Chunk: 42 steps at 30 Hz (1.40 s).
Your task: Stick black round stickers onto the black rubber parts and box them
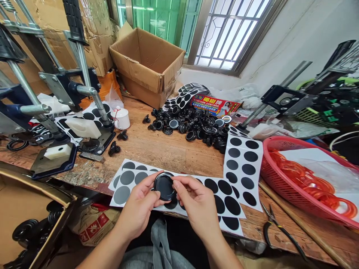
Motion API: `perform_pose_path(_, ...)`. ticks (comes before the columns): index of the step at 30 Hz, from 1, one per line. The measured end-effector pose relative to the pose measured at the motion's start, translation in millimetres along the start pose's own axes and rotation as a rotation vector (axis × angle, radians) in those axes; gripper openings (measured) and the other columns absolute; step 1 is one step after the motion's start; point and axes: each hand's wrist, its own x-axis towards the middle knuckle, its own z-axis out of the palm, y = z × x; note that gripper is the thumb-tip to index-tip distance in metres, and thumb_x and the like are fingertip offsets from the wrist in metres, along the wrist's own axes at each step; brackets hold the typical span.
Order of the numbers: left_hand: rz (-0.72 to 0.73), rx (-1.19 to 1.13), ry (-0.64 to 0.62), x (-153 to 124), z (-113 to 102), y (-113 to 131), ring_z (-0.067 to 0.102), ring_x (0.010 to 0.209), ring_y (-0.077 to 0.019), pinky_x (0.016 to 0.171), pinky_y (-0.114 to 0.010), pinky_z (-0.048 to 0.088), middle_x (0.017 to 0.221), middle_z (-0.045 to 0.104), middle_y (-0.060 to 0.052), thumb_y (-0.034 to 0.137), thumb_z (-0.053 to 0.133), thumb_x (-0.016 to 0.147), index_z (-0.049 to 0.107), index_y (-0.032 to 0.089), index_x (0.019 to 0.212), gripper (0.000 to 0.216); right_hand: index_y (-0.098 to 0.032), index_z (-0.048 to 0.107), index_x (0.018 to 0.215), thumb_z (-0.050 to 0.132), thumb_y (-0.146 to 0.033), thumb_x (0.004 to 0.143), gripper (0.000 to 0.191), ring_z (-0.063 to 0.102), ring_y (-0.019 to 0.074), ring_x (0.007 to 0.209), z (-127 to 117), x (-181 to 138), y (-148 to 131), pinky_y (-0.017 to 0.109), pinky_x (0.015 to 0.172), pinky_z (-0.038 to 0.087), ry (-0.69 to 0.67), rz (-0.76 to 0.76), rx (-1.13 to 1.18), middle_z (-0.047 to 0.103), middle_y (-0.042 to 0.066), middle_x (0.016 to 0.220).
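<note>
A round black cap is held between both hands just above the near edge of the wooden bench. My left hand grips its left rim with thumb and fingers. My right hand pinches its right side, thumb on the face. Below them lies a white sheet of round black stickers, some spots peeled to grey. A second sticker sheet lies to the right. A heap of black caps sits mid-bench.
An open cardboard box stands at the back. Hand presses stand at the left. A red basket of orange rings sits at the right, pliers beside it. A box of black parts is at lower left.
</note>
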Motion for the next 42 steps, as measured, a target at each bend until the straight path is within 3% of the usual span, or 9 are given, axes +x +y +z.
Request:
perform_pose_path(8, 0.008, 0.005, -0.002, -0.6, 0.2, 2.8, 0.064, 0.096, -0.0194, 0.074, -0.027, 0.055, 0.117, 0.066, -0.007, 0.013, 0.062, 0.078, 0.064, 0.023, 0.118, 0.042, -0.027, 0.072, 0.105, 0.057, -0.026, 0.09, 0.021, 0.064, 0.0168, 0.086, -4.5, -6.9, 0.5, 0.027, 0.072, 0.05, -0.032, -0.271, -0.217, 0.07, 0.004, 0.094)
perform_pose_path(14, 0.027, 0.029, 0.027, -0.2, 1.5, 4.8, 0.063, 0.089, -0.0171, 0.072, -0.026, 0.055, 0.112, 0.067, -0.007, 0.013, 0.063, 0.075, 0.065, 0.022, 0.116, 0.042, -0.029, 0.068, 0.111, 0.053, -0.019, 0.092, 0.026, 0.064, 0.0171, 0.091, -7.7, -6.8, -0.5, 0.031, 0.08, 0.049, -0.06, -0.426, -0.347, 0.071, 0.002, 0.1)
perform_pose_path(21, 0.039, 0.01, 0.047, 1.1, -0.5, 9.0, 0.064, 0.091, -0.0181, 0.073, -0.027, 0.056, 0.108, 0.069, -0.005, 0.012, 0.063, 0.074, 0.066, 0.022, 0.115, 0.042, -0.032, 0.06, 0.124, 0.056, -0.021, 0.09, 0.036, 0.051, 0.0281, 0.124, -16.6, -6.5, 6.3, 0.051, 0.103, 0.034, -0.078, -0.664, -0.805, 0.067, 0.002, 0.121)
perform_pose_path(26, 0.041, 0.017, 0.04, 2.5, -0.6, 10.0, 0.064, 0.093, -0.0198, 0.075, -0.03, 0.057, 0.112, 0.068, -0.006, 0.012, 0.062, 0.075, 0.066, 0.023, 0.116, 0.043, -0.038, 0.054, 0.131, 0.049, -0.028, 0.094, 0.039, 0.044, 0.029, 0.132, -20.5, -4.9, 11.5, 0.056, 0.109, 0.027, -0.085, -0.566, -0.88, 0.046, 0.002, 0.146)
perform_pose_path(29, 0.045, 0.026, 0.04, 2.3, -0.5, 10.3, 0.064, 0.095, -0.0202, 0.075, -0.03, 0.057, 0.113, 0.068, -0.007, 0.013, 0.062, 0.075, 0.066, 0.022, 0.117, 0.042, -0.037, 0.041, 0.141, 0.047, -0.029, 0.094, 0.047, 0.046, 0.0256, 0.131, -20.8, -4.4, 13.7, 0.054, 0.111, 0.027, -0.115, -0.438, -0.736, 0.048, 0.003, 0.144)
perform_pose_path(32, 0.045, 0.027, 0.045, 2.0, -1.2, 9.1, 0.065, 0.093, -0.019, 0.074, -0.028, 0.057, 0.112, 0.069, -0.007, 0.013, 0.062, 0.076, 0.065, 0.022, 0.118, 0.043, -0.033, 0.028, 0.147, 0.053, -0.034, 0.091, 0.061, 0.051, 0.025, 0.125, -17.2, -4.6, 15.4, 0.049, 0.106, 0.038, -0.121, -0.24, -0.502, 0.054, 0.007, 0.138)
perform_pose_path(34, 0.035, 0.022, 0.039, 1.9, -1.3, 7.7, 0.065, 0.091, -0.0185, 0.072, -0.027, 0.057, 0.111, 0.069, -0.006, 0.013, 0.062, 0.076, 0.064, 0.023, 0.119, 0.045, -0.03, 0.037, 0.144, 0.06, -0.035, 0.087, 0.062, 0.057, 0.0246, 0.118, -13.1, -4.1, 15.7, 0.044, 0.101, 0.044, -0.142, -0.132, -0.339, 0.06, 0.007, 0.13)
perform_pose_path(38, 0.019, 0.012, 0.025, 1.6, 0.3, 5.9, 0.066, 0.087, -0.0181, 0.067, -0.025, 0.057, 0.11, 0.069, -0.007, 0.013, 0.064, 0.075, 0.064, 0.022, 0.12, 0.047, -0.025, 0.063, 0.119, 0.066, -0.032, 0.081, 0.038, 0.064, 0.0222, 0.097, -5.4, -1.2, 14.0, 0.038, 0.089, 0.049, -0.185, -0.011, -0.092, 0.069, 0.005, 0.109)
perform_pose_path(42, 0.015, 0.017, 0.022, 1.5, 2.5, 4.4, 0.067, 0.083, -0.0175, 0.066, -0.026, 0.057, 0.11, 0.069, -0.009, 0.019, 0.064, 0.077, 0.067, 0.02, 0.117, 0.04, -0.02, 0.069, 0.1, 0.065, -0.036, 0.082, 0.024, 0.062, 0.0199, 0.084, -2.3, 1.7, 14.2, 0.033, 0.079, 0.048, -0.14, 0.082, 0.045, 0.07, 0.004, 0.089)
